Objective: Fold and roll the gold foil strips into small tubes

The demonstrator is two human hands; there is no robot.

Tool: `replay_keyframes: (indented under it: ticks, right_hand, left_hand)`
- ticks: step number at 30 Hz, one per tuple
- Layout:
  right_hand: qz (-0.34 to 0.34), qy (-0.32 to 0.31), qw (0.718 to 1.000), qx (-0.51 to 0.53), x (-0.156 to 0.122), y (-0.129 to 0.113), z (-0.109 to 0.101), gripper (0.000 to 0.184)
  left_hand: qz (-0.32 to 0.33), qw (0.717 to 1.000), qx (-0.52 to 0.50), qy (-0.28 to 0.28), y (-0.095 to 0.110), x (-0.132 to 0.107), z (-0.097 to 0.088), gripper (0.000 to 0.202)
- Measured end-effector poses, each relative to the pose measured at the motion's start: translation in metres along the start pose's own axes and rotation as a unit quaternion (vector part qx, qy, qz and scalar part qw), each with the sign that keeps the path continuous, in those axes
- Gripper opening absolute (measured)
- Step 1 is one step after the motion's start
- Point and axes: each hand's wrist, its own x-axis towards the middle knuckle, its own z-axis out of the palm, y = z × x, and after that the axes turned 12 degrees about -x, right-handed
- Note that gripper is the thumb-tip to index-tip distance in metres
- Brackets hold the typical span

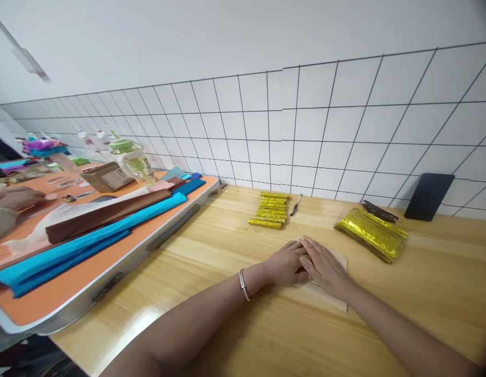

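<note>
My left hand [286, 263], with a silver bangle [243, 285] at the wrist, rests on a pale, thin board [337, 301] on the wooden table. Its fingers curl inward, and their tips are hidden under my other hand. My right hand [325, 266] lies across those fingers with its own fingers stretched out. Anything beneath the hands is hidden. Beyond them, several small gold foil rolls [271, 211] lie in a row. To the right is a stack of gold foil sheets [370, 234].
A pen [296, 204] lies beside the rolls. A black, narrow object [379, 211] sits behind the foil stack, and a dark flat panel [429, 196] leans on the tiled wall. At left, an orange-topped table [148, 238] bears coloured folded sheets, a cardboard box [108, 177], a bottle [135, 159] and another person's hand [19, 199].
</note>
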Motion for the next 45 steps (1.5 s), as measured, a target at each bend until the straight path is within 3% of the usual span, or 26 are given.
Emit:
replay_keyframes:
  ticks: [3, 4, 7, 10, 15, 21, 34, 45]
  right_hand:
    - [-0.007, -0.007, 1.0, 0.006, -0.001, 0.001, -0.002, 0.062]
    - [-0.01, -0.009, 1.0, 0.008, -0.002, 0.001, -0.002, 0.062]
    - [-0.009, -0.014, 1.0, 0.011, -0.003, 0.001, -0.004, 0.06]
    - [0.001, -0.017, 1.0, 0.01, -0.004, 0.0, -0.007, 0.059]
    - [0.003, -0.021, 1.0, 0.009, -0.004, -0.001, -0.011, 0.056]
    - [-0.002, -0.024, 0.999, 0.021, -0.003, 0.002, -0.006, 0.051]
    - [-0.003, -0.027, 0.999, 0.017, -0.002, 0.003, -0.004, 0.047]
    - [-0.004, -0.027, 1.0, 0.011, -0.002, 0.002, -0.006, 0.047]
  left_hand:
    - [-0.012, 0.996, -0.087, 0.025, -0.009, -0.006, -0.012, 0.023]
    - [-0.041, 0.994, -0.082, 0.067, -0.014, -0.009, -0.017, 0.023]
    - [-0.128, 0.974, 0.03, 0.183, -0.034, -0.017, -0.042, 0.017]
    - [-0.166, 0.96, 0.074, 0.215, -0.062, -0.02, -0.069, 0.018]
    - [-0.21, 0.955, 0.117, 0.171, -0.103, -0.016, -0.093, 0.013]
    - [-0.241, 0.958, 0.131, 0.09, -0.121, -0.014, -0.096, 0.015]
    - [-0.278, 0.954, 0.104, -0.045, -0.13, 0.0, -0.121, 0.01]
    - [-0.263, 0.96, 0.091, -0.007, -0.111, -0.013, -0.118, 0.019]
